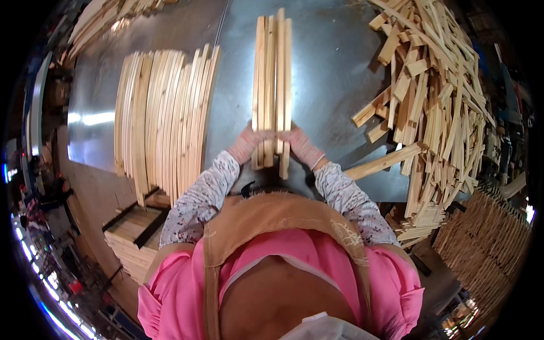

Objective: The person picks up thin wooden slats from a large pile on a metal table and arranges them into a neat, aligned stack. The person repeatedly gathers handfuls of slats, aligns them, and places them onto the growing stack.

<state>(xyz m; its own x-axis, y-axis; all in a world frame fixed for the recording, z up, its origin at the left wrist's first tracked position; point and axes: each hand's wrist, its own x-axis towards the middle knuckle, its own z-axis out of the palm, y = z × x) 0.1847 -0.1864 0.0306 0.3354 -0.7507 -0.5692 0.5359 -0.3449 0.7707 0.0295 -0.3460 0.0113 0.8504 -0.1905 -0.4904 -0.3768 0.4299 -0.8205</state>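
Note:
Several long wooden strips (pixel 271 73) stand side by side in a narrow bundle, pointing away from me over the metal table (pixel 331 54). My left hand (pixel 248 143), in a light pinkish glove, wraps round the bundle's left side near its close end. On the right side my right hand (pixel 300 146), gloved alike, grips the same bundle. The thumbs lie across the top and almost meet. Near ends are uneven; one strip on the right sticks out closest to me. My fingers under the strips are hidden.
Left of the bundle lies a wide row of aligned strips (pixel 164 113). A tangled heap of loose wood pieces (pixel 436 107) covers the right side, one strip (pixel 385 161) jutting toward my right arm. More strips (pixel 102 22) lie far left. Stacked wood (pixel 133 238) stands below left, near the table's edge.

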